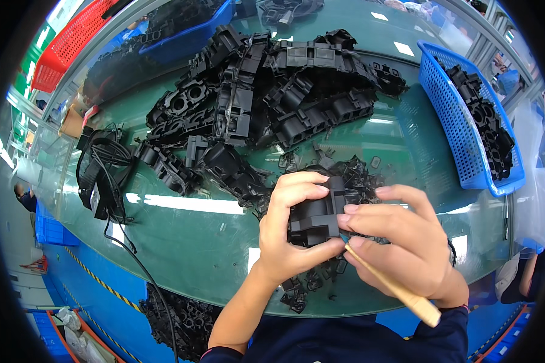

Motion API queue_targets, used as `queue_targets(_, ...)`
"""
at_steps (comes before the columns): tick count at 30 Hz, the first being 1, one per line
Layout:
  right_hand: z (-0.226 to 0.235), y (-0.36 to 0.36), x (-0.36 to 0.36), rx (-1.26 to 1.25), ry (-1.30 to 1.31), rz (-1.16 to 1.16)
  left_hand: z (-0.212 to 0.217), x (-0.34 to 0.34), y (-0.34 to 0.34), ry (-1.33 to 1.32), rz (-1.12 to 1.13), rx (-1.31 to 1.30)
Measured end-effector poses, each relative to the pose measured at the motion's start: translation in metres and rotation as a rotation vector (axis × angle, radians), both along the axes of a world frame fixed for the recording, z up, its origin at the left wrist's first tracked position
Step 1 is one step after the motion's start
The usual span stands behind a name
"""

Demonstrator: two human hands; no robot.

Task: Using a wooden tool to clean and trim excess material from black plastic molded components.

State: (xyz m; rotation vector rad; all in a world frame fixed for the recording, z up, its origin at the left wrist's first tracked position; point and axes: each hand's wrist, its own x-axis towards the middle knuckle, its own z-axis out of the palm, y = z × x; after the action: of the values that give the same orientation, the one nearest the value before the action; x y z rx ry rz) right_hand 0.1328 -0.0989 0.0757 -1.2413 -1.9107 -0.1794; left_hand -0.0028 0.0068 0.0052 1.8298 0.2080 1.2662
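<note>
Green worktable, glossy, curving with the lens. Big heap of black moulded plastic parts across the far middle, dumped loose and tangled, likely stock within reach. Blue mesh basket at far right, more black parts inside, kept apart from the heap. Red basket and blue bin at far left edge. Black cable bundle at left, lead trailing off the near edge. Small black scraps strewn under the hands.

Black plastic housing raised just above table, near centre, over the scraps. Left hand wrapped round it, fingers over top, thumb underneath: firm closed hold, probably steadying it against tool pressure. Right hand pinched narrow on wooden-handled tool, fingertips also touching housing's right side. Tool tip at housing's lower right corner; tip itself too hidden to identify.

Housing long axis roughly left-right, slightly tilted; open recessed face toward camera. Tool handle running down-right toward body.
</note>
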Motion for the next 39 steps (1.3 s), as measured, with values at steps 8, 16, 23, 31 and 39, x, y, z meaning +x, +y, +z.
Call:
queue_targets(8, -0.009, 0.004, -0.003, 0.078, -0.084, -0.064, -0.002, 0.004, -0.002, 0.013, 0.043, 0.016)
queue_targets(16, -0.014, 0.002, -0.006, 0.07, 0.038, -0.094, -0.003, 0.006, -0.003, -0.005, -0.01, -0.05)
queue_targets(23, 0.006, -0.001, 0.014, -0.27, 0.271, 0.104, -0.002, 0.007, -0.004, -0.023, -0.196, -0.246)
queue_targets(31, 0.012, 0.001, 0.024, -0.281, 0.277, 0.231, -0.003, 0.003, -0.002, -0.018, -0.471, -0.442)
queue_targets(39, 0.015, -0.001, 0.027, -0.297, 0.212, 0.247, 0.002, 0.003, -0.003, 0.024, -0.523, -0.391)
